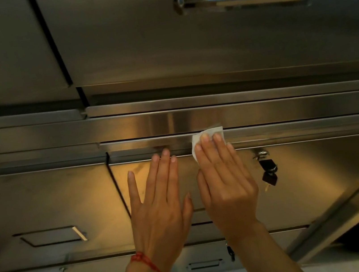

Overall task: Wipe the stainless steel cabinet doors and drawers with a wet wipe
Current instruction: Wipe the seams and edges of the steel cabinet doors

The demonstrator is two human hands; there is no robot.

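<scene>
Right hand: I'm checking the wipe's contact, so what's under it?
Under the right hand, the white wet wipe shows beyond the fingertips, against the cabinet's top edge. The rest is covered.

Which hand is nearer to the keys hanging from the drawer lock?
Right. The right hand presses the wet wipe just left of the keys; the left hand lies flat on the steel further left.

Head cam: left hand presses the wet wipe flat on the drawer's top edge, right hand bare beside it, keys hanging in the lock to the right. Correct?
Not quite: the hands are swapped. The head view shows the right hand pressing the wet wipe flat on the drawer's top edge, and the left hand bare beside it. The keys do hang in the lock to the right.
</scene>
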